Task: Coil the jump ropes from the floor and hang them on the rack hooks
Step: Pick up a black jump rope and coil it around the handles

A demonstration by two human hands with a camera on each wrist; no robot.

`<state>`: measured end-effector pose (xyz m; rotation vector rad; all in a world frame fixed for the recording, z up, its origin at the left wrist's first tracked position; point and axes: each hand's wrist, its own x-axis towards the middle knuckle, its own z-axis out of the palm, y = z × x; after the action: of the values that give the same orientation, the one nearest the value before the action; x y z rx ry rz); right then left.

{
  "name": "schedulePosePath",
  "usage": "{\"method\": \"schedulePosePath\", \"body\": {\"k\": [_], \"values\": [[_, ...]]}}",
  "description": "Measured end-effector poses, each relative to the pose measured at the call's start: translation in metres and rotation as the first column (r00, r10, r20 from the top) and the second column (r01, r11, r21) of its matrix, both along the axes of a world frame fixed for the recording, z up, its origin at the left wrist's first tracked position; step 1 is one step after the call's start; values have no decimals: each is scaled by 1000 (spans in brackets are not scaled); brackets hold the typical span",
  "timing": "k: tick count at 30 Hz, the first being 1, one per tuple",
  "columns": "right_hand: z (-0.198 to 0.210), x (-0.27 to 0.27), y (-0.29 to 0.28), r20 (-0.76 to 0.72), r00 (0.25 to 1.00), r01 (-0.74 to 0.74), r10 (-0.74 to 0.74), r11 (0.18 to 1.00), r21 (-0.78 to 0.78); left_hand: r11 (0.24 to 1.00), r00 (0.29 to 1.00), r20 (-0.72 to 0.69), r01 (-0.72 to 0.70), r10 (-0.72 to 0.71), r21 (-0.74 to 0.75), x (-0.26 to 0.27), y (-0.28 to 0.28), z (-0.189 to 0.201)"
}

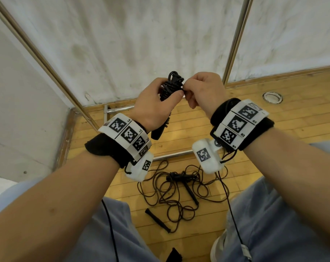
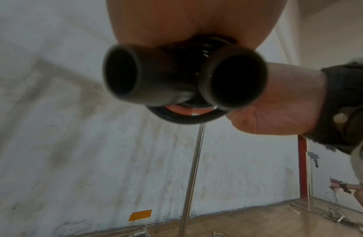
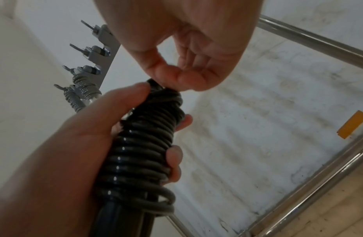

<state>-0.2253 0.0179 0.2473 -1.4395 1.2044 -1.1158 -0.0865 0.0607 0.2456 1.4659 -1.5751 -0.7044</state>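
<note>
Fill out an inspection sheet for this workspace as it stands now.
Surface: wooden floor.
Job's things: black coiled rope in hand; loose ropes tangled on floor; rack hooks, two already holding coiled ropes.
Clutter: orange tape on wall.
Grippers: left hand grips the coil; right hand pinches its top end.
Cables: wrist-camera lead hangs down.
Surroundings: stained white wall, metal rack poles.
</note>
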Motion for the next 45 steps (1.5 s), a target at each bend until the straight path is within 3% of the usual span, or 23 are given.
{"method": "schedulePosePath", "body": {"k": [4, 12, 18, 23, 31, 37, 42, 45], "values": [[-1, 1, -5, 39, 999, 10, -13, 998, 66, 999, 999, 24, -37, 36, 39, -3, 1, -1], [3, 7, -11, 265, 964, -8, -23, 993, 118, 995, 992, -85, -89, 92, 36, -5, 1, 5], [10, 13, 5, 46, 997, -54, 55, 998, -31, 995, 994, -69, 92, -89, 36, 3, 10, 8], [13, 19, 16, 12, 1000, 0, 1, 992, -130, 999, 969, -244, -10, 21, 44, 0, 10, 13], [13, 9, -1, 285, 952, 79, -112, 989, 125, 996, 970, -243, 5, 16, 87, -12, 11, 12], [10, 3, -9, 348, 929, 28, -123, 963, 268, 988, 954, -300, 48, -1, 150, -14, 9, 10], [11, 4, -4, 310, 948, 15, -65, 987, 159, 975, 950, -309, 102, -37, 197, -10, 4, -1], [9, 5, 2, 143, 989, 35, -35, 999, 9, 987, 976, -213, 82, -51, 141, -10, 5, -6]]}}
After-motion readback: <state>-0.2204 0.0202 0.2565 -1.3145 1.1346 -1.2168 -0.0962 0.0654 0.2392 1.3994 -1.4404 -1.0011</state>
